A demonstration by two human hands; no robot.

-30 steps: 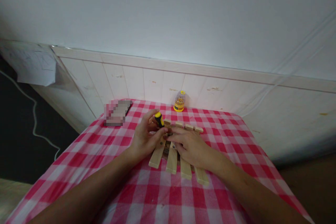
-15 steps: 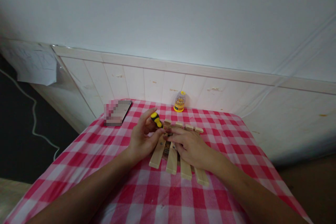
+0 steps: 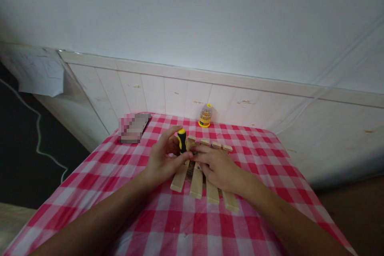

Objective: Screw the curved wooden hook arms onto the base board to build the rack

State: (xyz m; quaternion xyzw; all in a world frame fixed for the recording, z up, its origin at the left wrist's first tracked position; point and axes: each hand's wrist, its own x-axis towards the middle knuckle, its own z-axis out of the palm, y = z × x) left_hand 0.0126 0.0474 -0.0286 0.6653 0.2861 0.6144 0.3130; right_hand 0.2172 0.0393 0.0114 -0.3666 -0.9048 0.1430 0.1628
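My left hand (image 3: 163, 161) is closed on a yellow and black screwdriver (image 3: 182, 140), which stands nearly upright over the leftmost slat; its tip is hidden behind the fingers. Beneath both hands lies a wooden slatted piece (image 3: 196, 184), made of several pale slats side by side with small screws in them. Across its middle rests my right hand (image 3: 220, 168), fingers stretched out over the slats and fingertips close to the left thumb and screwdriver. What lies under the right palm cannot be seen.
A yellow-based clear bit case (image 3: 205, 117) stands at the table's back edge by the wall. To the left lies a flat dark-edged object (image 3: 144, 126), partly blurred out. A red-and-white checked cloth (image 3: 255, 152) covers the table.
The screwdriver has swung from leaning left to nearly upright in my left hand, and the left thumb has shifted right. My right hand has stayed in place.
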